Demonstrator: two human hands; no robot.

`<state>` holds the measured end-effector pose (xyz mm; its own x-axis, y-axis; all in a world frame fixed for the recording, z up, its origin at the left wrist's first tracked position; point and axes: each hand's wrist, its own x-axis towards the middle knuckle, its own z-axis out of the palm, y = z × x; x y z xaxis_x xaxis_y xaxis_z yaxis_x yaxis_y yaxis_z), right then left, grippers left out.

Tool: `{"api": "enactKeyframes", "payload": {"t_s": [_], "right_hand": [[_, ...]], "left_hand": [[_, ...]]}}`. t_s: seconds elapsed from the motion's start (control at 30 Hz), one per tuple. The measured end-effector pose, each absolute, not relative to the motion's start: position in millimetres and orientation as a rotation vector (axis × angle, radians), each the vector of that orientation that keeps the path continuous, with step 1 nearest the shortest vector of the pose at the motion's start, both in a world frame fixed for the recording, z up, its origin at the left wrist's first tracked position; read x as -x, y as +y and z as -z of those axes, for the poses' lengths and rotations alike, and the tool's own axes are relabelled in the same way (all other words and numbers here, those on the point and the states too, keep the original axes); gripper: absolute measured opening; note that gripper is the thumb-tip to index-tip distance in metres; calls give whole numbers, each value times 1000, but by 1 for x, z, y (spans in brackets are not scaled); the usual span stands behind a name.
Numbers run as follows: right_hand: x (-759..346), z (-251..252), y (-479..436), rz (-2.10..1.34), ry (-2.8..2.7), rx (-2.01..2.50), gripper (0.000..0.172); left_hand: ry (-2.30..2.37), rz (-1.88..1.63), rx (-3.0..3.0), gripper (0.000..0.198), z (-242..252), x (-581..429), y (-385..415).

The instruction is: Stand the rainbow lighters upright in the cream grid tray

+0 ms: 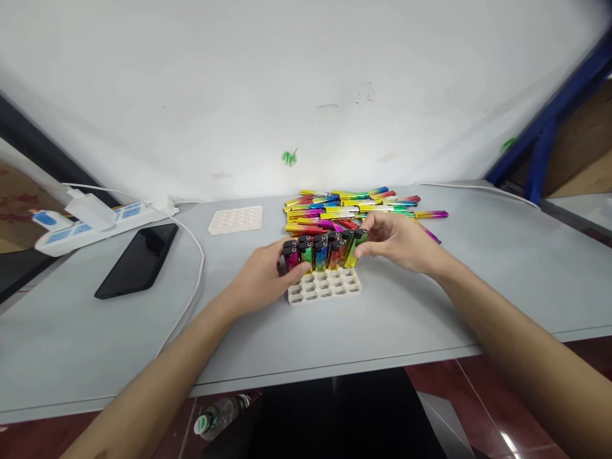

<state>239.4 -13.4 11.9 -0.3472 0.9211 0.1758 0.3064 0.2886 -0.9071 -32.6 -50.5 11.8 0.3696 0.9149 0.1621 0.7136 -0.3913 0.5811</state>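
Rainbow-foiled lighters [320, 252] with black caps stand upright in a white tray [329, 290].

Table [430, 306] holds tray [329, 288], spare tray [236, 219], lighters [349, 207], phone [138, 259], power strip [95, 223].

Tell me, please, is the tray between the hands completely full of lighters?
No, the tray has empty front rows; lighters stand only at its back.

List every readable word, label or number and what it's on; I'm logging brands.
None can be read.
The bottle label: too blurred.
The green mark on the wall: a scribble, illegible.
The lighters, power strip, phone: no print visible.
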Motion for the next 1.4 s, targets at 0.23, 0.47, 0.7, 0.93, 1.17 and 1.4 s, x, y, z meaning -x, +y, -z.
{"api": "enactKeyframes", "payload": {"t_s": [0.23,0.47,0.7,0.93,1.17,1.4], "right_hand": [[-235,-15,-19,-1054,-1847,1113,44],[-235,-13,-19,-945,-1910,1151,44],[-236,-15,-19,-700,-2021,1257,46],[-233,-12,-20,-664,-2098,1263,45],[-234,-14,-19,-682,-2205,1311,39],[-251,-22,-11,-363,-2256,1578,22]], "left_hand": [[1410,-670,-2200,38,-12,32,-51],[1416,-672,-2201,37,-13,32,-52],[1425,-667,-2205,37,-13,31,-52],[1424,-667,-2213,36,-12,32,-51],[1426,-662,-2206,33,-12,33,-51],[1421,-663,-2204,35,-11,33,-50]]}}
